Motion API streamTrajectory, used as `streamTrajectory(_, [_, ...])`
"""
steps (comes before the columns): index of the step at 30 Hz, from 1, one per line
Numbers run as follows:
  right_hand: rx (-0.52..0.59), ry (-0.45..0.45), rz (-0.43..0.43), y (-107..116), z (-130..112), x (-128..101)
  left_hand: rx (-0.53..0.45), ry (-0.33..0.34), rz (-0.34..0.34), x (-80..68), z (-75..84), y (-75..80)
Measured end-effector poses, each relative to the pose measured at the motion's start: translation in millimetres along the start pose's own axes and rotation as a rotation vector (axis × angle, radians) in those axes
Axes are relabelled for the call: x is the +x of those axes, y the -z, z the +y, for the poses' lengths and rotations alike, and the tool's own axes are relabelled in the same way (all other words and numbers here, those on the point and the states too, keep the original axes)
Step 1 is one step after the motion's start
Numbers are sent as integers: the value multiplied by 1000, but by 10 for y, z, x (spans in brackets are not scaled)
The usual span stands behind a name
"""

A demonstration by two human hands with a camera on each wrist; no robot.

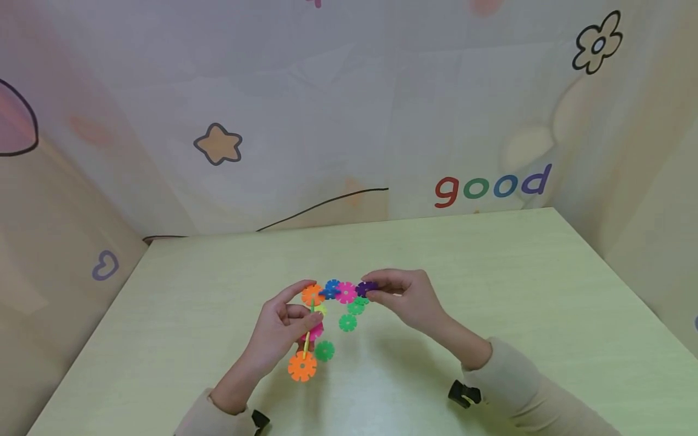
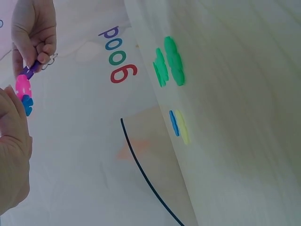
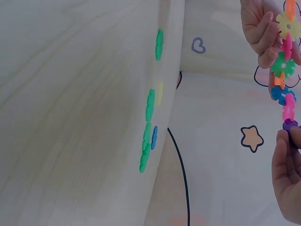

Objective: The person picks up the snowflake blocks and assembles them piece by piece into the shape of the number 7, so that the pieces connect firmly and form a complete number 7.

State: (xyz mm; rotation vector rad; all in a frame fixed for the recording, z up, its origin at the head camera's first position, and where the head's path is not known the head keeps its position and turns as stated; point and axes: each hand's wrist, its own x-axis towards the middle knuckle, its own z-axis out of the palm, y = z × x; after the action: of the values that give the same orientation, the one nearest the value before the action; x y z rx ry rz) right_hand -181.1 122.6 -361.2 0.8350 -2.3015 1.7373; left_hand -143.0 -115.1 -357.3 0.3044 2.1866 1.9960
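Both hands hold one chain of coloured snowflake discs point(image 1: 346, 292) above a pale green table point(image 1: 491, 272). My left hand point(image 1: 305, 303) grips the chain at an orange disc point(image 1: 312, 295); below it more of the chain hangs down, ending in a second orange disc point(image 1: 302, 366) and a green disc point(image 1: 324, 350). My right hand point(image 1: 376, 287) pinches the purple disc point(image 1: 366, 288) at the other end. The right wrist view shows the chain point(image 3: 287, 70) running between the left hand point(image 3: 261, 28) and the right hand point(image 3: 287, 174). In the left wrist view the pink disc point(image 2: 22, 87) sits between both hands.
Loose green discs point(image 1: 348, 323) lie on the table under the chain. The wrist views also show loose green discs point(image 2: 170, 61), a blue disc point(image 2: 174, 122) and a yellow disc point(image 2: 184, 128) there. Patterned cloth walls point(image 1: 327, 121) close in the back and both sides.
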Motion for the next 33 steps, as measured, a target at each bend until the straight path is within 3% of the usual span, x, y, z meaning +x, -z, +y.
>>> streamTrajectory(11, [-9, 123, -5, -78, 38, -45, 21, 70, -16, 16, 8, -42])
streamTrajectory(27, [-15, 347, -14, -183, 112, -87, 69, 41, 23, 68, -7, -159])
streamTrajectory(33, [-30, 403, 3, -202, 105, -87, 46, 37, 24, 71, -29, -148])
